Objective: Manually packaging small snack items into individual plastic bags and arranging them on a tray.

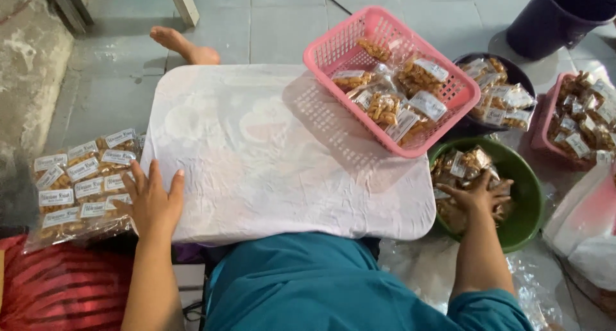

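Teal lap (289, 280) nearest; left of the white surface (282, 151), my left hand (153, 203) lies flat, fingers spread, beside labelled snack packets (80, 180); right of it, my right hand (478, 196) grips packets in the green bowl (529, 196).

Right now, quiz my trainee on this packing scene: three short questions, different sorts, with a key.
1. True or false: the right hand is inside the green bowl.
2. What does the left hand rest beside? A) stacked labelled snack packets B) a kettle C) a broom
3. What colour is the basket on the white board?

Key: 1 true; 2 A; 3 pink.
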